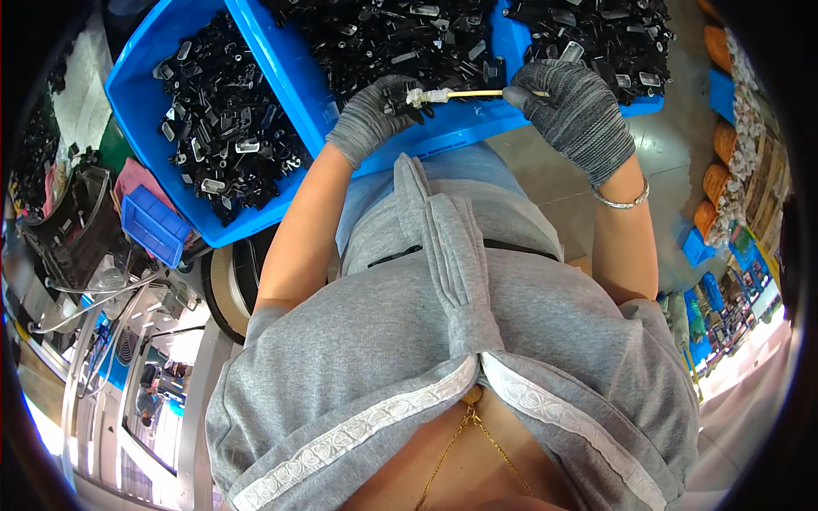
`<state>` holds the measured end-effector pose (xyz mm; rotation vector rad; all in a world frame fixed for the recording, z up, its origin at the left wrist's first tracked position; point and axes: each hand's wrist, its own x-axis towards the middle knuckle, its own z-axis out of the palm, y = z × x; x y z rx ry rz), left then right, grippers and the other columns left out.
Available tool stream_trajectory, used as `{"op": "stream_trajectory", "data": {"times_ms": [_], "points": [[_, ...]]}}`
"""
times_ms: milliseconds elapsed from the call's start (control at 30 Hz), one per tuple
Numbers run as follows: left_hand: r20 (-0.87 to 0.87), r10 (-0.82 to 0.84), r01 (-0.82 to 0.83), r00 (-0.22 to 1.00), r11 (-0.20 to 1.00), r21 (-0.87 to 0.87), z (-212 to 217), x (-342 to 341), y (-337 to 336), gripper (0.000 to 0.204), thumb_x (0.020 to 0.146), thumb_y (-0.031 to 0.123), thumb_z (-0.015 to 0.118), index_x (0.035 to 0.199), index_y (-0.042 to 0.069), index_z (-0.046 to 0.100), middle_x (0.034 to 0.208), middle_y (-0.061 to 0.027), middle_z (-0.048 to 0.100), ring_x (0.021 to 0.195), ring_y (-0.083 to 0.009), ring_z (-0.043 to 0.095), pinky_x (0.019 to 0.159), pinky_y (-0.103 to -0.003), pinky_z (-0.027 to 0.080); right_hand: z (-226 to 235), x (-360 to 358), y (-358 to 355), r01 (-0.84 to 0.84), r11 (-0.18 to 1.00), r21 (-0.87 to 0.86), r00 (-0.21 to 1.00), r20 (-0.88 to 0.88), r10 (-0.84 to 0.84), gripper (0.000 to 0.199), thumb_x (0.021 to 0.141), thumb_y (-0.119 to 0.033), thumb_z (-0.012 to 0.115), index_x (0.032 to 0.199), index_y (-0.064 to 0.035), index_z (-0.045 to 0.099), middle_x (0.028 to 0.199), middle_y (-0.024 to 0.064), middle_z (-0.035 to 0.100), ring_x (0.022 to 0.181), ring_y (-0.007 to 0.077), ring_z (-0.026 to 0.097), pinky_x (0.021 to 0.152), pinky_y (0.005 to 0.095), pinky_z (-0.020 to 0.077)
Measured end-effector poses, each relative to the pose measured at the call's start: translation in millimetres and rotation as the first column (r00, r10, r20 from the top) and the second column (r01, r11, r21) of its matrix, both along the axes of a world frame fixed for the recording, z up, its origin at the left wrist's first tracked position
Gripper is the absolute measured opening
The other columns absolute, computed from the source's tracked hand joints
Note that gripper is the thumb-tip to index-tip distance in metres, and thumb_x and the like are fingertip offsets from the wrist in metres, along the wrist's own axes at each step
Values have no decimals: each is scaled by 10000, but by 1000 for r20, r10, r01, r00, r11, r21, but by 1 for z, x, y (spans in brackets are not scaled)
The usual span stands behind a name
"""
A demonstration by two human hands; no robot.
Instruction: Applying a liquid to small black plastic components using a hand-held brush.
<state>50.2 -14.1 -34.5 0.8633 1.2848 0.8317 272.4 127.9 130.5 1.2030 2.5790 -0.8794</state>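
Left hand (375,115): gloved, closed on a small black part (399,100).
Right hand (575,111): gloved, pinching a thin stick (464,94) — its white tip touches the part.
Blue bins (294,81): full of black parts, just behind both hands.
Small blue box (153,226): far left — lower down.

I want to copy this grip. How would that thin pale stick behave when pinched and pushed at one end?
The stick looks slim and light, so probably easy to snap or bend if pushed hard. It spans straight between the right hand and the left hand, so it seems fairly stiff. Being round, it would likely roll if dropped.
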Motion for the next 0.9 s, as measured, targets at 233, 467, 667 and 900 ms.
{"op": "stream_trajectory", "data": {"times_ms": [233,467,667,900], "points": [[-515,-175,156,839,985,-80,48,-4,2,486,708,77,819,1143,58,602,969,-79,697,894,-185,666,796,-302,541,-1,-22,-29,1,997,73,999,-39,2,185,832,-206,712,883,-28,708,824,125,694,744,258,677,712,349,539],[-724,-95,100,683,994,-36,79,-26,-20,419,676,298,840,1007,92,686,897,-86,697,805,-246,679,706,-327,536,-26,-50,-65,-21,998,57,964,-264,35,201,813,-256,716,832,-57,699,736,105,659,674,255,644,652,345,517],[-790,-7,-70,613,996,-64,94,-72,-55,246,803,132,709,1047,113,677,968,-90,707,900,-234,689,780,-332,539,-14,-64,-44,-56,996,64,926,-369,76,221,844,-305,704,887,-89,716,724,74,666,626,205,626,584,307,511],[-979,97,-164,-178,978,126,89,-135,-60,515,715,205,777,1196,117,615,1180,-181,592,1228,-300,476,996,-435,426,-31,29,13,560,815,-150,704,-433,-563,219,926,-254,648,1032,-71,703,770,-14,624,656,63,532,591,217,444]]}}
